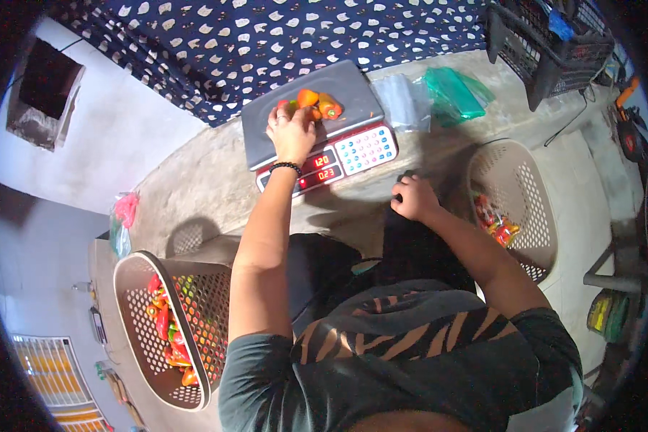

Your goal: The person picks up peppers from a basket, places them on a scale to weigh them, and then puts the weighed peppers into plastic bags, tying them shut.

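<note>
Head view: the left hand [292,132] is laid, fingers curled, on the small peppers [313,104] heaped on the grey pan of the electronic scale [317,122], apparently so that they are steadied while weighed. The right hand [414,198] is closed on dark black material [410,252] at the concrete counter [194,187] edge; what it is cannot be made out. More peppers lie in the two beige baskets [133,317], the left one cut partly by the arm. The fingertips are hidden.
</note>
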{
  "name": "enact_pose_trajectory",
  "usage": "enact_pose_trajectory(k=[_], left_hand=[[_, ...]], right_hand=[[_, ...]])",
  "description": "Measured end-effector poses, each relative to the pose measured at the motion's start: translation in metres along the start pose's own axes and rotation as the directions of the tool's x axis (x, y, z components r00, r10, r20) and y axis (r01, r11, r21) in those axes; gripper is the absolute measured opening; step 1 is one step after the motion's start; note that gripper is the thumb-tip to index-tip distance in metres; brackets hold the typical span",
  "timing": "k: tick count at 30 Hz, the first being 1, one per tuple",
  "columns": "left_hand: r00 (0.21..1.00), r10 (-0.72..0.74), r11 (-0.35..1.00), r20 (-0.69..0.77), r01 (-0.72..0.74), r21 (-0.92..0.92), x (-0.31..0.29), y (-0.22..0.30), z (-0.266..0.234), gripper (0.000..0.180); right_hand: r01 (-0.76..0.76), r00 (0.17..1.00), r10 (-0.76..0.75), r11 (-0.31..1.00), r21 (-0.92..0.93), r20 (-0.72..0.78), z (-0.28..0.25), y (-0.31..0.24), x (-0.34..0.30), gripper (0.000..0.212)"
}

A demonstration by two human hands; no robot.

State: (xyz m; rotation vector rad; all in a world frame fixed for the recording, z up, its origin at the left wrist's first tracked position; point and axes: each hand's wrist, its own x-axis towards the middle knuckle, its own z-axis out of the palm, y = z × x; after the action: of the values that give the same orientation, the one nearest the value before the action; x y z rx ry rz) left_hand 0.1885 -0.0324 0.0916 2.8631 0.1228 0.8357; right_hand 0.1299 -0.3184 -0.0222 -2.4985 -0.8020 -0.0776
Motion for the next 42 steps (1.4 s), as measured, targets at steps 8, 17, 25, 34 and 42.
enact_pose_trajectory(k=[8,17,25,34,42], left_hand=[[0.991,0.070,0.992,0.114,-0.081,0.094,0.014,0.015,0.002,0.058],[0.879,-0.443,0.895,0.174,0.446,0.027,0.033,-0.079,-0.007,0.046],[0.987,-0.067,0.998,0.145,0.066,0.007,0.036,-0.024,-0.005,0.050],[0.801,0.468,0.749,0.374,-0.584,0.312,0.045,0.030,0.007,0.016],[0.801,0.146,0.989,-0.581,-0.124,0.078,0.054,-0.006,-0.122,0.033]], right_hand=[[0.004,1.000,-0.004,1.000,-0.017,0.012,0.001,0.000,0.001,0.019],[-0.012,0.999,0.010,0.999,0.035,0.040,0.000,0.000,0.001,0.015],[-0.053,0.994,0.056,0.998,-0.032,0.090,0.000,-0.003,0.007,0.019],[-0.114,0.974,0.099,0.991,0.064,0.206,-0.001,-0.002,0.007,0.027],[-0.056,0.960,0.086,0.992,-0.117,0.266,-0.001,-0.001,0.008,0.029]])
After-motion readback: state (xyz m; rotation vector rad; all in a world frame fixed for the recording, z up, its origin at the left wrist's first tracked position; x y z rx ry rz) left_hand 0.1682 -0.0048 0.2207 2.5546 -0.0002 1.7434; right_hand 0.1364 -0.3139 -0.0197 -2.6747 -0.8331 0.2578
